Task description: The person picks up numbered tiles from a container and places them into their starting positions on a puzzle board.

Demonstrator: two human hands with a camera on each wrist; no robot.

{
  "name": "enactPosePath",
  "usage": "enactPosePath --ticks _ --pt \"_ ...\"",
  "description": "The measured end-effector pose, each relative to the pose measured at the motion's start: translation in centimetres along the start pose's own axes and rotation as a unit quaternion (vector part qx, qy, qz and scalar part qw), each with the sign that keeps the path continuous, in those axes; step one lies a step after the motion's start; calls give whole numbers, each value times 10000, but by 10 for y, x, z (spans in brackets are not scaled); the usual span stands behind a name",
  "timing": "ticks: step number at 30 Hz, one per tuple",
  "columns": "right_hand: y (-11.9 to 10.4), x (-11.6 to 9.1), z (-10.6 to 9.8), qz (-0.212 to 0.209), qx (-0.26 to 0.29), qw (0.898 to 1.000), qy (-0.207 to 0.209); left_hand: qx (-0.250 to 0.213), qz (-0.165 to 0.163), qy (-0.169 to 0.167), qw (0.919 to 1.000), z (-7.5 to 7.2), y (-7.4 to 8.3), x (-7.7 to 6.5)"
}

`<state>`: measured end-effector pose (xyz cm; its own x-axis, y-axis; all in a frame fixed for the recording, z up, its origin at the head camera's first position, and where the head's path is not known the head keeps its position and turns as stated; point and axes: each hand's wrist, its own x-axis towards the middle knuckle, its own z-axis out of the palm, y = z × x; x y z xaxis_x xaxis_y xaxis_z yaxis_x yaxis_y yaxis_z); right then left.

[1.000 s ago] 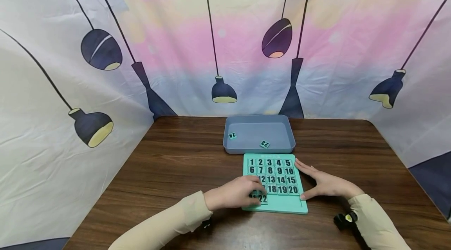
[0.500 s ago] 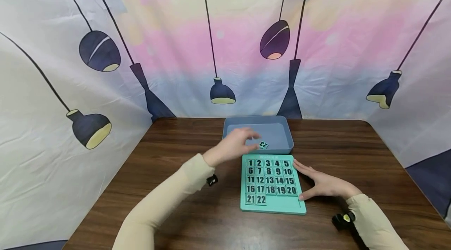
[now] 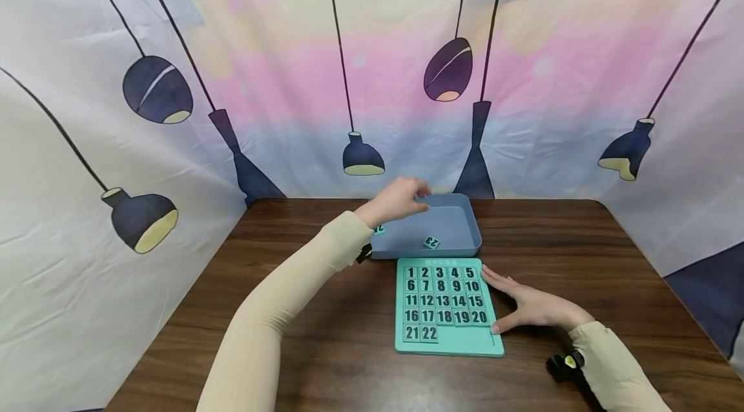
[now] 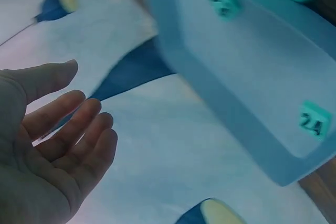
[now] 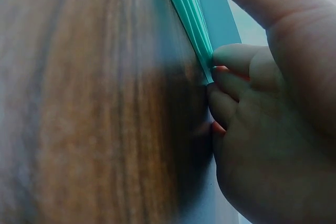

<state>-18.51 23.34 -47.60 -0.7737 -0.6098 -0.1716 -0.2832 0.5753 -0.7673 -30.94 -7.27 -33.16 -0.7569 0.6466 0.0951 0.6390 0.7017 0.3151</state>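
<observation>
My left hand (image 3: 398,200) hovers over the far left part of the blue-grey tray (image 3: 456,225), its fingers loosely bent. The left wrist view shows that hand (image 4: 63,140) with nothing in it. Inside the tray lie number tile 23 (image 3: 432,243) and number tile 24 (image 4: 315,120), apart from each other. In front of the tray is a mint-green number board (image 3: 462,339), with tiles 1 to 22 in rows and a bare stretch at the lower right. My right hand (image 3: 535,306) rests against the board's right edge, thumb spread from the fingers, steadying touch visible in the right wrist view.
A brown wooden table (image 3: 325,360) bears the board and tray. Just behind its far edge hangs a cloth backdrop (image 3: 279,76) printed with lamps. The tray's front wall stands close to the board's top edge.
My left hand has left the lower-left tiles of the board and moved forward over the tray, now farther back than half a second ago. My right hand has stayed at the board's edge.
</observation>
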Motion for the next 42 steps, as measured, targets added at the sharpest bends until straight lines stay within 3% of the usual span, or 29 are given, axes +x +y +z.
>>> enactPosePath --ticks 5,11,20,25,31,39,42 --pt "-2 -1 1 46 75 10000 9 120 -234 -598 9979 23 -12 13" --pt "-3 -1 -1 79 19 10000 20 165 -264 -991 9946 46 -13 20" --pt "3 3 1 64 39 10000 37 492 -466 -1098 9916 78 -12 25" --pt "2 2 0 45 101 9999 27 398 -617 -1061 9916 91 -14 27" --pt "0 2 0 136 79 9999 32 433 -558 -1070 9917 98 -15 26" --pt "1 1 -1 127 13 9999 45 665 164 -1588 9849 90 -27 20" --pt "2 1 -1 176 10 9998 67 582 293 -1645 9842 87 -37 17"
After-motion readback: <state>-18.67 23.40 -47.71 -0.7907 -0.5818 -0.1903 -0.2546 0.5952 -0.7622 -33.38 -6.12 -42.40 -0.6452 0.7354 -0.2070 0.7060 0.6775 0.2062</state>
